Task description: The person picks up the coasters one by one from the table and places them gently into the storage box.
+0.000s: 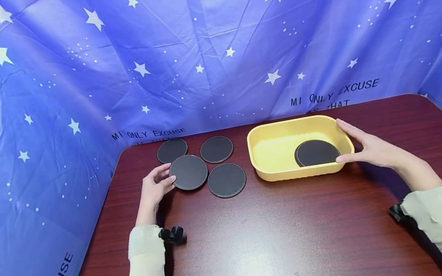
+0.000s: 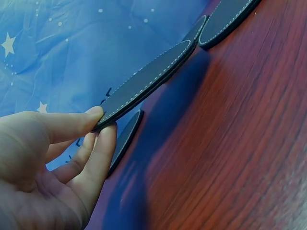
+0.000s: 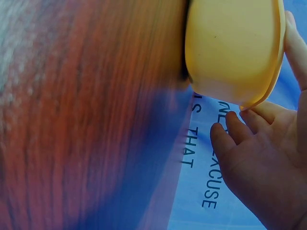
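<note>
Between thumb and fingers, my left hand (image 1: pixel 155 188) pinches the edge of a round black coaster (image 1: pixel 188 173) with pale stitching. In the left wrist view this coaster (image 2: pixel 148 79) is tilted and raised above the table, its shadow falling below. My right hand (image 1: pixel 371 147) grips the right end of a yellow plastic basin (image 1: pixel 283 175), thumb at the front rim and a finger at the back corner. Another black coaster (image 1: pixel 317 152) lies inside the basin, at its right side. The right wrist view shows fingertips at the rim of the yellow basin (image 3: pixel 232 45).
Three more black coasters lie on the dark red wooden table (image 1: pixel 300 237): one at the back left (image 1: pixel 172 150), one right of it (image 1: pixel 217 149) and one nearer the front (image 1: pixel 226 180). A blue star-printed curtain (image 1: pixel 205 47) hangs behind and along the sides.
</note>
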A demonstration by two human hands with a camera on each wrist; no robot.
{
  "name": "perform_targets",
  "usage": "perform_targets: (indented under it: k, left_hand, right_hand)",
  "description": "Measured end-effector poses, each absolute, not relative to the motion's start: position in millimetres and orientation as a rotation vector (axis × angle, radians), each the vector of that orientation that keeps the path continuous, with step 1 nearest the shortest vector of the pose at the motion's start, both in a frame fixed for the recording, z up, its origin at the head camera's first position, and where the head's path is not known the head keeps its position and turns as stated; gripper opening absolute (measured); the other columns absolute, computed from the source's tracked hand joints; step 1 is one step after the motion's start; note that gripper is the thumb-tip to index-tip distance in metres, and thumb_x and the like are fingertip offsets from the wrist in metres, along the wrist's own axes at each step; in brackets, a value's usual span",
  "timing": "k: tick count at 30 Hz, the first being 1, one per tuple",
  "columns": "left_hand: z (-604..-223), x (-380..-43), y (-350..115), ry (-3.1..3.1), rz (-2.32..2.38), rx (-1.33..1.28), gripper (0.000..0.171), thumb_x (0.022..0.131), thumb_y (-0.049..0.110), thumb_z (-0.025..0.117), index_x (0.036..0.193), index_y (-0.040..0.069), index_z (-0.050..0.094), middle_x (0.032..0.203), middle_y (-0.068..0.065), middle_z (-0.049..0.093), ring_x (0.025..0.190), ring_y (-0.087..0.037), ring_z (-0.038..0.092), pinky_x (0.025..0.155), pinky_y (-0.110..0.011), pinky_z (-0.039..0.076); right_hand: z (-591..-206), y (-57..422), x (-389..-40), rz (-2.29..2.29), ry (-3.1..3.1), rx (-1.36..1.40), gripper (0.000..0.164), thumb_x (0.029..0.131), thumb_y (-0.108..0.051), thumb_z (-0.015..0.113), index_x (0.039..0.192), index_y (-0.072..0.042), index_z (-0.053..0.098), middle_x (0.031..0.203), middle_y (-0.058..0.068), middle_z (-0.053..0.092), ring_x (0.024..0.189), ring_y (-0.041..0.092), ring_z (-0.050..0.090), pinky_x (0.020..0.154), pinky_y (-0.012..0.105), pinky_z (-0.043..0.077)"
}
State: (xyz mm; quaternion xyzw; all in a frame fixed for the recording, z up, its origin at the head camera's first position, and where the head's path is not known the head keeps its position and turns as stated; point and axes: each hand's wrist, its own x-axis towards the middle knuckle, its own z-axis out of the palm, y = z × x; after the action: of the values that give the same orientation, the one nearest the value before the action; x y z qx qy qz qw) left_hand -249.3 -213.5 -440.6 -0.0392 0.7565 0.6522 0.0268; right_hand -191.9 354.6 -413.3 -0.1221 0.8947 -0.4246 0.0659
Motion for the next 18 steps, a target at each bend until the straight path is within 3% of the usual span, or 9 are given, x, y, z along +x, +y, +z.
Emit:
perform_targets:
  k: [5,10,18]
  left_hand:
    - [-439,-250,-207,2.300,2.035,-0.117,0.050,0.092,-0.005,0.064,0.141,-0.001,0.051,0.095,0.011,0.062,0.076,0.003,0.063,0.070,-0.015,0.059]
    - [-438,-251,-199,2.279,2.048,-0.111,0.050,0.092,-0.005,0.063,0.141,0.000,0.052,0.094,0.012,0.062,0.075,0.002,0.063,0.068,-0.015,0.059]
    - [-436,-252,-186,2.245,2.065,-0.111,0.050,0.092,-0.005,0.064,0.140,0.001,0.053,0.099,0.007,0.061,0.074,0.002,0.063,0.067,-0.015,0.059]
  right_hand:
    - [-413,355,-191,-1.274,2.714,-0.378,0.105,0.087,-0.020,0.077,0.161,-0.012,0.003,0.168,0.017,0.003,0.155,0.030,-0.002,0.125,0.034,0.003]
    - [-414,355,-191,-1.275,2.721,-0.388,0.105,0.087,-0.021,0.076,0.161,-0.012,0.003,0.168,0.017,0.003,0.155,0.028,-0.002,0.125,0.038,0.002]
    - [-413,354,-191,-1.272,2.720,-0.381,0.105,0.087,-0.020,0.077,0.161,-0.012,0.003,0.168,0.016,0.004,0.155,0.030,-0.001,0.126,0.035,0.004]
